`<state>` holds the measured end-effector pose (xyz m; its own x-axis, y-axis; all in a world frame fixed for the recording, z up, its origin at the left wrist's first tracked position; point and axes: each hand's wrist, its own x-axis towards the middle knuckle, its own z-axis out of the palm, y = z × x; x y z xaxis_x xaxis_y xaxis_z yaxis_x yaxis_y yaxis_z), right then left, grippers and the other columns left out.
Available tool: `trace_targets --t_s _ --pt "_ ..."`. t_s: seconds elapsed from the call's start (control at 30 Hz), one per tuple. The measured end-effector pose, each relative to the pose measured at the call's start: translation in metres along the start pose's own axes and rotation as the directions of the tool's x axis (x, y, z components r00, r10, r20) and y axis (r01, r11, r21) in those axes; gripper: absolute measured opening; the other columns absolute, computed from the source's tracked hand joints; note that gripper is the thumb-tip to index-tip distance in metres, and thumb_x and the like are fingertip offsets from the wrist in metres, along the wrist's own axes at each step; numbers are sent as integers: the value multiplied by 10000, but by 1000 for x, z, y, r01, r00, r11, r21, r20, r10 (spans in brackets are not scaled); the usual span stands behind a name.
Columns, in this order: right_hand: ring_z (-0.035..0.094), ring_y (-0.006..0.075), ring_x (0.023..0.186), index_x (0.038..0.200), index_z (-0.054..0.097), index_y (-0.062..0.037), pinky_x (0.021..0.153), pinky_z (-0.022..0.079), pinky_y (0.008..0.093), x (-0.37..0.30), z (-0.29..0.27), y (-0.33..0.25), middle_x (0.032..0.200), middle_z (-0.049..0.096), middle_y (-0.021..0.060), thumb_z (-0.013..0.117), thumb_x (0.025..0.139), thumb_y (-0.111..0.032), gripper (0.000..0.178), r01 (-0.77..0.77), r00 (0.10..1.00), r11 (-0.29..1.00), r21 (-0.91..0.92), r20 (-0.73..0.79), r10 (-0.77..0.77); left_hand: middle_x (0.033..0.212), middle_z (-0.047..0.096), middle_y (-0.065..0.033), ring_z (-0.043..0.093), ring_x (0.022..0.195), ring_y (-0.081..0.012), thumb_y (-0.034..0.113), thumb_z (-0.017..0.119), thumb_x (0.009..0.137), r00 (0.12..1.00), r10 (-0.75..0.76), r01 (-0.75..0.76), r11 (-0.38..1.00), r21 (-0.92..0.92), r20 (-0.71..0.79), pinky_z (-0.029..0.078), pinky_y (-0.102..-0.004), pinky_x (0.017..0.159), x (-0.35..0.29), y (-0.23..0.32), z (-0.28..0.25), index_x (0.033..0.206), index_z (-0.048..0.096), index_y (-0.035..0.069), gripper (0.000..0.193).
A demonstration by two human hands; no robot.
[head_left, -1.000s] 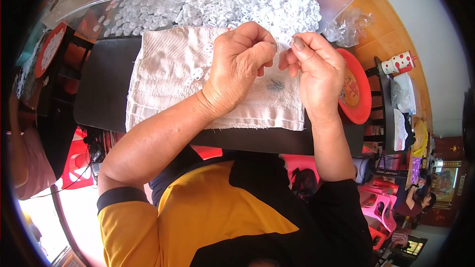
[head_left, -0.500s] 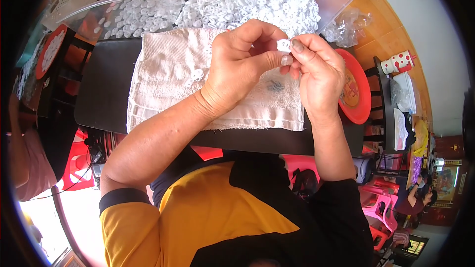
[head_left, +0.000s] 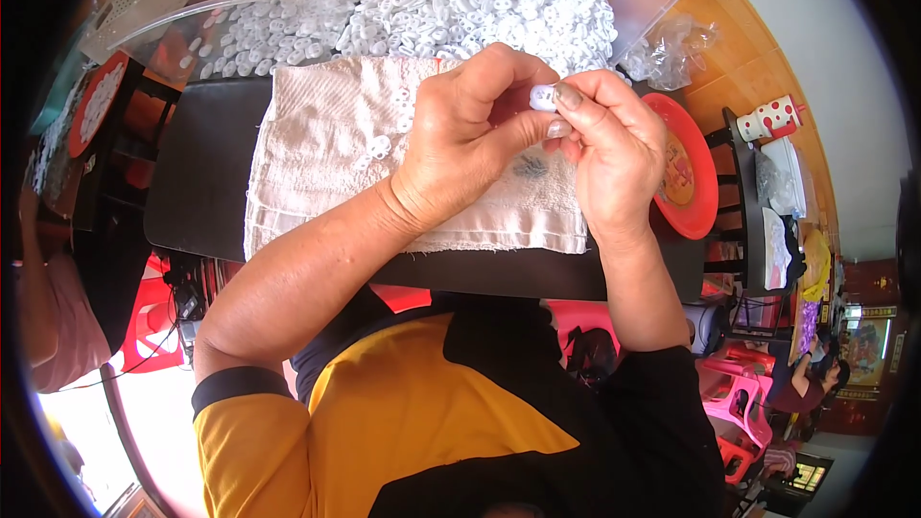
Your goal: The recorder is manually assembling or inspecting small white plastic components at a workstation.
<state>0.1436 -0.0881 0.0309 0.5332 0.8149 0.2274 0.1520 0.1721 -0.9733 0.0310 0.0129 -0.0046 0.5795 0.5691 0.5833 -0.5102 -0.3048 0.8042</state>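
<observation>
Above the towel, a small white oval plastic piece [head_left: 542, 97] with holes sits between my two hands. My left hand [head_left: 459, 125] is closed, its thumb and bent forefinger meeting around the piece. From the other side, my right hand [head_left: 619, 149] presses the piece with its thumb, the other fingers curled behind it. Under my hands lies a pale beige towel [head_left: 321, 153]. A few small white pieces [head_left: 379, 147] rest on it beside my left wrist, and more show by the back of that hand.
Beyond the towel, a large heap of white plastic pieces [head_left: 499, 0] spreads out, with a thinner scatter [head_left: 278, 29] to its left. A red round tray [head_left: 702, 173] stands at the right, near a crumpled clear bag [head_left: 676, 48]. The dark table [head_left: 201, 173] shows around the towel.
The white piece has turned between my fingers and moved slightly left, now showing a more rounded face. My right hand has shifted a little left with it.
</observation>
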Motion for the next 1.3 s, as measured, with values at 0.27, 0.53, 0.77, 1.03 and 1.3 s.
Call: trace_targets --t_s 0.27,0.53,0.77,1.03,1.3 --pt "516 68 597 900 659 21 534 364 211 24 -18 5 714 599 2 631 876 -124 149 3 993 944 -330 116 37 807 666 -54 563 622 -67 5 711 838 971 -14 52 987 151 -238 447 -204 520 12 39 -17 952 656 -26 130" --pt "490 71 601 816 626 7 567 397 259 36 -35 15 651 537 16 613 786 -33 51 254 912 707 -660 407 52 845 701 -22 590 655 -37 62 726 815 913 217 103 695 712 -344 434 -176 559 76 101 -150 996 728 34 183" --pt "602 236 654 823 644 -18 626 463 338 29 -36 32 737 624 100 588 736 -32 104 494 841 574 -652 527 -125 840 688 -18 590 687 -62 44 738 792 874 473 -215 579 787 -109 467 -201 614 42 74 -92 935 717 44 145" --pt "631 320 748 822 660 -52 667 482 405 25 -27 44 791 659 102 605 756 -88 93 552 801 369 -748 599 17 724 637 -13 544 675 -55 25 716 787 918 -391 344 869 355 67 464 -216 614 -2 25 -44 870 685 -2 93" --pt "556 122 680 884 596 -13 610 433 274 25 -33 24 726 588 38 568 826 18 72 342 881 825 -449 458 -116 727 645 -42 559 578 -81 165 659 881 690 -720 681 679 274 71 400 -210 472 11 21 -28 909 676 -12 181"
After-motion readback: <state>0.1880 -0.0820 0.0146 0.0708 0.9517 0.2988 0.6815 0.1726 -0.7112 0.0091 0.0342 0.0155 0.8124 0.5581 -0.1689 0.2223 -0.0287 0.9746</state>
